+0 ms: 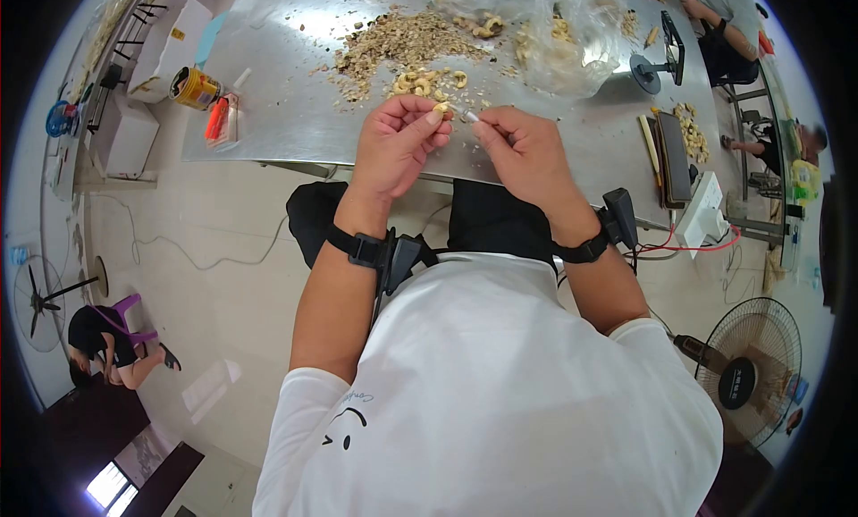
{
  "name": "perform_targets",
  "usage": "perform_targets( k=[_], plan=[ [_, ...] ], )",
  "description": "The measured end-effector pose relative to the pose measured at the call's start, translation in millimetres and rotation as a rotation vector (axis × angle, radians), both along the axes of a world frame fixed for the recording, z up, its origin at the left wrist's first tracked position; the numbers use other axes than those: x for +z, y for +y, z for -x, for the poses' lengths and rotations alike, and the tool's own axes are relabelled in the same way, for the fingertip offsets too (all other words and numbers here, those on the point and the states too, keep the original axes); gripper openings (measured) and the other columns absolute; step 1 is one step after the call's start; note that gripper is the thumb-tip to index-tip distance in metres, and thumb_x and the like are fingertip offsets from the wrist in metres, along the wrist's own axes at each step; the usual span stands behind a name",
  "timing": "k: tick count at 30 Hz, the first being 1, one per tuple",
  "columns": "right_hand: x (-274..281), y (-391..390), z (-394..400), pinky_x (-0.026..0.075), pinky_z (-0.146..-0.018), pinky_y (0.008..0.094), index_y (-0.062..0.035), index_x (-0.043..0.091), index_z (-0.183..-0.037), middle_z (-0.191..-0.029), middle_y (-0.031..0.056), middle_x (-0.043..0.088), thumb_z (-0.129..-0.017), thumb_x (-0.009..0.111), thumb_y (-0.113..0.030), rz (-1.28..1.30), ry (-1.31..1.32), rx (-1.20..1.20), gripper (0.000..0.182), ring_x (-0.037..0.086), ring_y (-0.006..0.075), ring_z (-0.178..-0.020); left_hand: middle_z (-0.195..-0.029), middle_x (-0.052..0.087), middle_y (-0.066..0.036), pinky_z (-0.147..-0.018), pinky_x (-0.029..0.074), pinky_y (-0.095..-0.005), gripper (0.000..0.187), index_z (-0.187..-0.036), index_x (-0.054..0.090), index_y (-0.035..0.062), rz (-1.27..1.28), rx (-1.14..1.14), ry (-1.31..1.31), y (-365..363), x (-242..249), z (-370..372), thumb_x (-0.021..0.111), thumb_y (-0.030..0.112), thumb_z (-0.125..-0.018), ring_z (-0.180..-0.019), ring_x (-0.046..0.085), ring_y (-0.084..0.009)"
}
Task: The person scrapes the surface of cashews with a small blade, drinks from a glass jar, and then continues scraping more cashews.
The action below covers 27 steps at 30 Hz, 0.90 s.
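My left hand pinches a pale cashew nut between thumb and fingers just above the near edge of the steel table. My right hand grips a small metal blade, its tip touching the nut. Both wrists wear black straps. Beyond the hands lies a small group of peeled cashews, and farther back a heap of brown husk scraps.
A clear plastic bag of cashews lies at the far right. A yellow tin and orange item sit at the left. A phone stand, dark tablet and power strip are to the right. Other people sit nearby; a fan stands on the floor.
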State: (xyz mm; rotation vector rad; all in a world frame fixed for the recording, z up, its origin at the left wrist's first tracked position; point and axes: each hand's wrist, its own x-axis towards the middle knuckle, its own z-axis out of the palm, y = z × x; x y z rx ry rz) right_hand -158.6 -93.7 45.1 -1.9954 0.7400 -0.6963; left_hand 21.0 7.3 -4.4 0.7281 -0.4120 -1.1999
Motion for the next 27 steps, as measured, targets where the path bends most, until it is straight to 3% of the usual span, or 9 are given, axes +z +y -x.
perform_targets(
  k=[4, 7, 13, 16, 22, 24, 27],
  plan=[
    [-1.4, 0.7, 1.6, 0.047, -0.06, 0.0321, -0.0015, 0.073, -0.102, -0.07, 0.0114, 0.065, -0.094, 0.07, -0.015, -0.096, -0.006, 0.048, 0.016, 0.057, 0.0159, -0.061, -0.102, 0.072, -0.014, -0.076, 0.059, -0.0275, 0.012, -0.11, 0.064, -0.0006, 0.015, 0.0, -0.008, -2.1, -1.5, 0.5, 0.062, -0.002, -0.099, -0.085, 0.07, -0.0169],
    [-3.3, -0.4, 1.4, 0.048, -0.06, 0.0326, -0.0014, 0.073, -0.101, -0.071, 0.0122, 0.065, -0.094, 0.069, -0.015, -0.096, 0.033, 0.05, 0.016, 0.058, 0.0168, -0.061, -0.102, 0.072, -0.014, -0.076, 0.059, -0.0276, 0.011, -0.11, 0.064, -0.0005, 0.017, -0.006, 0.001, -1.0, 0.0, 0.1, 0.062, -0.002, -0.099, -0.085, 0.07, -0.0168],
    [-0.2, 8.2, -2.0, 0.05, -0.062, 0.0345, -0.002, 0.072, -0.1, -0.074, 0.0151, 0.068, -0.094, 0.07, -0.016, -0.029, 0.023, -0.027, 0.015, 0.064, 0.0231, -0.063, -0.102, 0.072, -0.015, -0.076, 0.059, -0.0272, 0.011, -0.11, 0.064, 0.0003, 0.023, -0.039, 0.016, -0.5, -0.6, -1.8, 0.063, -0.001, -0.099, -0.084, 0.07, -0.0166],
    [-4.1, 6.5, -5.6, 0.051, -0.063, 0.0357, -0.0022, 0.072, -0.099, -0.078, 0.0163, 0.069, -0.094, 0.07, -0.017, 0.121, 0.018, -0.163, 0.016, 0.066, 0.0261, -0.065, -0.104, 0.072, -0.015, -0.077, 0.059, -0.0275, 0.01, -0.109, 0.064, 0.0009, 0.003, -0.036, 0.015, 1.9, 0.0, -1.8, 0.062, -0.001, -0.099, -0.085, 0.069, -0.0167],
    [-9.3, 7.1, -1.5, 0.052, -0.064, 0.0389, -0.003, 0.07, -0.095, -0.08, 0.0174, 0.067, -0.095, 0.066, -0.02, -0.124, -0.017, -0.055, 0.018, 0.066, 0.0319, -0.067, -0.107, 0.071, -0.015, -0.082, 0.059, -0.0326, 0.015, -0.113, 0.065, 0.0022, 0.014, 0.03, 0.0, -1.1, -1.2, 2.0, 0.065, 0.0, -0.098, -0.091, 0.07, -0.0205],
    [7.2, 9.5, 1.4, 0.052, -0.065, 0.0423, -0.003, 0.068, -0.089, -0.08, 0.0188, 0.067, -0.096, 0.063, -0.024, -0.081, 0.081, 0.007, 0.023, 0.065, 0.0364, -0.07, -0.105, 0.07, -0.013, -0.081, 0.059, -0.0336, 0.018, -0.116, 0.064, 0.0021, 0.077, -0.006, -0.042, -2.1, -2.7, 1.3, 0.064, 0.0, -0.098, -0.089, 0.069, -0.0207],
    [1.9, 9.7, 1.9, 0.052, -0.068, 0.0481, -0.0031, 0.069, -0.085, -0.078, 0.0198, 0.067, -0.093, 0.064, -0.026, 0.047, 0.004, -0.021, 0.024, 0.067, 0.0418, -0.076, -0.106, 0.068, -0.01, -0.079, 0.057, -0.0297, 0.019, -0.117, 0.063, 0.0045, 0.032, -0.005, -0.075, -1.8, 0.7, 4.5, 0.062, -0.001, -0.099, -0.092, 0.067, -0.0198]
  ],
)
